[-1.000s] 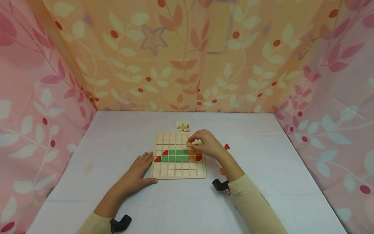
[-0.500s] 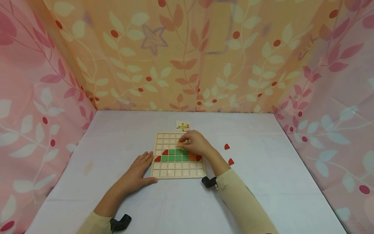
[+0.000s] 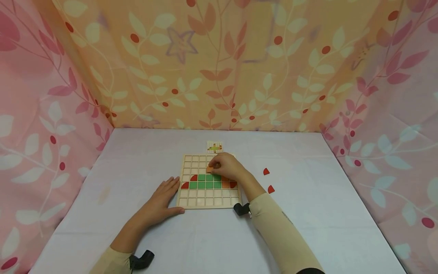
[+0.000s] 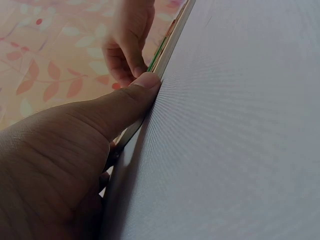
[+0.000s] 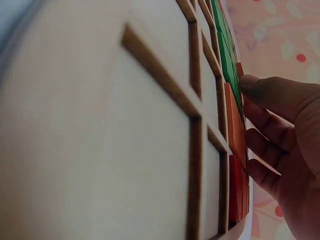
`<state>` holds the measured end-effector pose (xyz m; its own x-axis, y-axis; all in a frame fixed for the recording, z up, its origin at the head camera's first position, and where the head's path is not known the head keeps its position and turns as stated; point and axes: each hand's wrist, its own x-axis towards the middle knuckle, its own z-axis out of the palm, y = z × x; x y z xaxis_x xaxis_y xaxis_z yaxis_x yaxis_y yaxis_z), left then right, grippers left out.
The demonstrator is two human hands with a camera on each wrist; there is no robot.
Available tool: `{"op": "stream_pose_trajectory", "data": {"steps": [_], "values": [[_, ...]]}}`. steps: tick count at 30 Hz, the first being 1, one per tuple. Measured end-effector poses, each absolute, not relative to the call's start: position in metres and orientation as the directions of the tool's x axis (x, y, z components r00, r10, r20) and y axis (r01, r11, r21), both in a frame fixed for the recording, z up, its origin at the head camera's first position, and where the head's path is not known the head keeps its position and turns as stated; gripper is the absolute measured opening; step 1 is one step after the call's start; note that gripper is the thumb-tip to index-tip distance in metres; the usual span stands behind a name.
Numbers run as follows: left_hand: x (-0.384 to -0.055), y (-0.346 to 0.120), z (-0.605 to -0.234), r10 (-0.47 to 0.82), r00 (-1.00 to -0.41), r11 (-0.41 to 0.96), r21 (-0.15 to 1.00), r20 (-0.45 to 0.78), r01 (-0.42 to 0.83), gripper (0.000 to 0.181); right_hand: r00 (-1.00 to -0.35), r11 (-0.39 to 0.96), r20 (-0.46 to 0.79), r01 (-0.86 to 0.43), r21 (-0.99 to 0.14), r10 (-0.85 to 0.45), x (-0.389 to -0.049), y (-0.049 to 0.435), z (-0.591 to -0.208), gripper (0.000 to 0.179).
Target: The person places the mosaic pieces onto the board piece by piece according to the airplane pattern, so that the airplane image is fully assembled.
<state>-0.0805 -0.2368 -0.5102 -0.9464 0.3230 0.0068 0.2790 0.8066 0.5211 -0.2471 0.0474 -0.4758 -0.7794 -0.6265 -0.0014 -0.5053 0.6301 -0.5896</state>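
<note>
A wooden grid board [image 3: 202,203] lies on the white table. Two rows of green square tiles [image 3: 205,185] fill its middle, with red quarter-round tiles [image 3: 194,178] at the left end and orange tiles [image 3: 225,185] at the right. My right hand [image 3: 228,166] pinches an orange square tile [image 3: 209,169] between thumb and fingers, right at the cells just behind the green rows. In the right wrist view its thumb [image 5: 270,92] is beside the green tiles. My left hand [image 3: 159,203] rests with straight fingers against the board's left edge, thumb at the front left corner.
A small pattern card [image 3: 214,147] lies behind the board. Two loose red quarter-round tiles [image 3: 266,171] are on the table to the right. Floral cloth walls [image 3: 219,76] enclose the table's back and sides. Black wrist mounts [image 3: 142,260] stick out from both sleeves.
My right hand has carried the orange tile leftward along the board, then down a little. The forearm now uncovers a second loose red tile and hides a loose orange one. My left hand stays still.
</note>
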Motion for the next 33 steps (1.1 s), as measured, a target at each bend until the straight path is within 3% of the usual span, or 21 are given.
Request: {"op": "stream_pose_trajectory", "data": {"steps": [21,33], "values": [[-0.0807,-0.2365,-0.511,0.322,-0.947,0.807,0.521,0.01,0.28,0.108,-0.758,0.651,-0.077,-0.498,-0.572,-0.648,-0.2497,0.045,-0.4717,0.022],[-0.0804,-0.237,-0.5101,0.326,-0.945,0.805,0.523,0.007,0.281,0.108,-0.732,0.638,-0.022,-0.578,-0.509,-0.681,-0.2456,0.0494,-0.4679,0.019]]}}
